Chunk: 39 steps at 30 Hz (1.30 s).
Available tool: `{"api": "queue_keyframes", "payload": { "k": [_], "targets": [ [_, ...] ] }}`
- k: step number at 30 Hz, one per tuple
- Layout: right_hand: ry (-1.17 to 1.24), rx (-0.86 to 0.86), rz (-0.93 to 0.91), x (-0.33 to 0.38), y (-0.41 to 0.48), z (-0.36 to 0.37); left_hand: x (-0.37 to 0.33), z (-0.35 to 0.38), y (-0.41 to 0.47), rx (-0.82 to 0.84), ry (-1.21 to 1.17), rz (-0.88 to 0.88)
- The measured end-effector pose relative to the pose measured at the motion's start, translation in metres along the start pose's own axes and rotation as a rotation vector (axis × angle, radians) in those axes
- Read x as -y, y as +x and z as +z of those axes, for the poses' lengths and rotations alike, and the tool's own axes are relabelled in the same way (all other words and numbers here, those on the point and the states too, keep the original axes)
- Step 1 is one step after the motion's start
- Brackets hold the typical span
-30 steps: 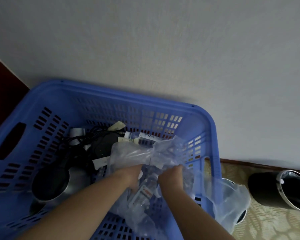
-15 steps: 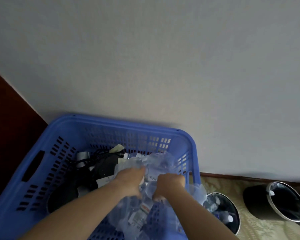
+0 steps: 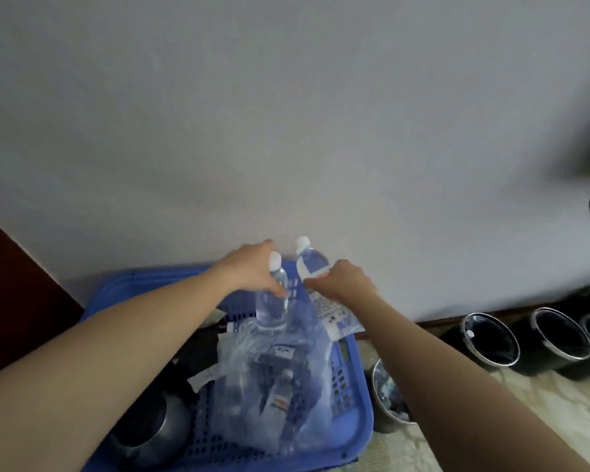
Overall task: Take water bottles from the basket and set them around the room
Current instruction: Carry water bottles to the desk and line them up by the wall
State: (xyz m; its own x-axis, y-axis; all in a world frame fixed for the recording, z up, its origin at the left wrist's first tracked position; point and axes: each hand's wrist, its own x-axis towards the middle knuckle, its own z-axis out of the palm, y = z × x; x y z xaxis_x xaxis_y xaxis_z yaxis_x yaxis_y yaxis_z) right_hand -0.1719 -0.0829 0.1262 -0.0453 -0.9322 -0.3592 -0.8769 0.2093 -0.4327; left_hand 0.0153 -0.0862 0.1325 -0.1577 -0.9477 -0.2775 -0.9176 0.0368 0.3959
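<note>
Pale grey wall [image 3: 286, 114] fills most of the head view, with a patterned floor [image 3: 491, 420] at the lower right; a blue basket [image 3: 363, 403] sits against the wall. The left hand [image 3: 249, 270] grips a clear water bottle [image 3: 271, 308] by the neck, just under its white cap, upright above the basket; the right hand [image 3: 341, 284] is curled round the middle of a second bottle [image 3: 312, 264], tilted, cap towards the wall. Below them, in the basket, a clear plastic bag [image 3: 252, 386] holds more bottles; a dark metal pot [image 3: 147, 434] lies at the basket's left. Black bins [image 3: 491, 338] with silver rims stand on the floor to the right.
</note>
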Motion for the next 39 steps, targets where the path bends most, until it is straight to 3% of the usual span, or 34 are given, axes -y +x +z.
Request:
{"api": "queue_keyframes", "payload": {
  "k": [13, 18, 26, 31, 34, 37, 39],
  "targets": [
    [0.358, -0.309, 0.189, -0.062, -0.119, -0.075, -0.122, -0.021, -0.051, 0.008, -0.080, 0.334],
    [0.577, -0.443, 0.208, -0.127, -0.176, -0.126, -0.209, -0.023, -0.069, 0.029, -0.198, 0.482],
    [1.002, -0.728, 0.108, -0.239, -0.275, -0.216, -0.394, -0.005, -0.103, 0.225, -0.573, 0.671],
    [1.105, -0.863, 0.131, -0.306, -0.331, -0.270, -0.507, 0.020, -0.136, 0.377, -0.730, 0.716],
    [1.288, -0.918, 0.119, -0.345, -0.359, -0.293, -0.564, 0.048, -0.156, 0.453, -0.975, 0.724],
    [1.493, -0.860, 0.060, -0.383, -0.380, -0.309, -0.614, 0.077, -0.172, 0.517, -1.238, 0.596],
    [1.419, -0.837, 0.079, -0.404, -0.388, -0.317, -0.637, 0.090, -0.176, 0.540, -1.250, 0.530]
  ]
}}
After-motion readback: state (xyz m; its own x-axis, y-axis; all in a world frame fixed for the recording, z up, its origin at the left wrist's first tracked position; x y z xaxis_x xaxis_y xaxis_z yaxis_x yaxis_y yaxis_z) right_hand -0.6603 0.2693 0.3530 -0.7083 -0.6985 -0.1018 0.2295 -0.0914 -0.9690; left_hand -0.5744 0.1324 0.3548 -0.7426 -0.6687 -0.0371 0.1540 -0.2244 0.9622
